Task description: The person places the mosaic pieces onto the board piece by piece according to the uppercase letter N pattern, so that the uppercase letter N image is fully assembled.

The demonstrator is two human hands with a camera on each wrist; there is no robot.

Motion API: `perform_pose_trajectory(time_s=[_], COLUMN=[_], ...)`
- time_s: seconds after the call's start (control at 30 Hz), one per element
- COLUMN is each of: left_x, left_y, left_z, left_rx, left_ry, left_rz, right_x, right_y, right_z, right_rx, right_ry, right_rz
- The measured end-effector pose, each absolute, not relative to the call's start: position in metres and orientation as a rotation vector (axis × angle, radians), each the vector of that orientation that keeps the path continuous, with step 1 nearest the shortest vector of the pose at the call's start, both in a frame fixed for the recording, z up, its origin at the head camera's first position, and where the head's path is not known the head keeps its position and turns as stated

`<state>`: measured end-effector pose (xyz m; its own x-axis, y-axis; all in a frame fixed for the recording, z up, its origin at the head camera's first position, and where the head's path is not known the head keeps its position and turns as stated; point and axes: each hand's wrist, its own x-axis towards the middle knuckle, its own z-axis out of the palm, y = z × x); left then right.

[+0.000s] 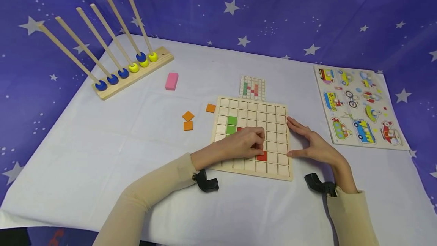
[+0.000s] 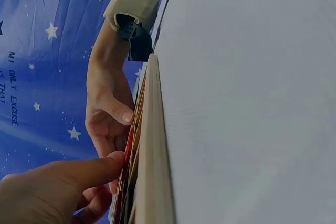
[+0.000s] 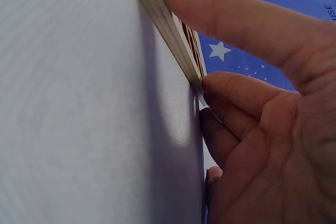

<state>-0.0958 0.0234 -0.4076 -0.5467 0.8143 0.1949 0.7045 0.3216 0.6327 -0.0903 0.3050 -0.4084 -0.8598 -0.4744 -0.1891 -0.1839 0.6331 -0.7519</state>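
Note:
My left hand [image 1: 243, 142] is over the wooden grid board [image 1: 250, 166], fingers curled, the thumb tip at a red square tile [image 1: 261, 156] in the lower part of the grid. The left wrist view shows that thumb against the red tile [image 2: 128, 148]. Two green tiles [image 1: 232, 120] show in the left of the grid. Another red tile [image 1: 240, 128] is partly hidden by the left hand. My right hand [image 1: 315, 146] touches the board's right edge with spread thumb and fingertips; the right wrist view shows the thumb on the board edge [image 3: 173, 35].
Several orange tiles [image 1: 188, 126] lie left of the board. A small pattern card [image 1: 262, 82] touches its far edge. Farther off are a pink block [image 1: 172, 81], a peg stand [image 1: 136, 74] with blue and yellow beads, and a picture puzzle [image 1: 362, 109] at right.

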Motion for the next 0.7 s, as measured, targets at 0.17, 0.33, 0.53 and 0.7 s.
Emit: perform_pose_trajectory(time_s=[0.17, 0.33, 0.53, 0.7], left_x=[-0.104, -0.133, -0.168, -0.185], left_y=[0.017, -0.012, -0.067, -0.102], left_z=[-0.406, -0.405, -0.407, -0.416], left_rx=[1.357, 1.055, 0.574, 0.48], left_ry=[2.523, 2.552, 2.528, 2.5], left_rz=[0.961, 1.309, 1.597, 1.531], right_x=[-0.091, -0.091, -0.09, -0.09], right_y=[0.305, 0.305, 0.304, 0.306], right_z=[-0.409, -0.41, -0.41, -0.41], right_rx=[-0.506, -0.512, -0.508, -0.531], right_ry=[2.487, 2.49, 2.498, 2.5], right_rz=[-1.073, -1.082, -1.089, -1.091])
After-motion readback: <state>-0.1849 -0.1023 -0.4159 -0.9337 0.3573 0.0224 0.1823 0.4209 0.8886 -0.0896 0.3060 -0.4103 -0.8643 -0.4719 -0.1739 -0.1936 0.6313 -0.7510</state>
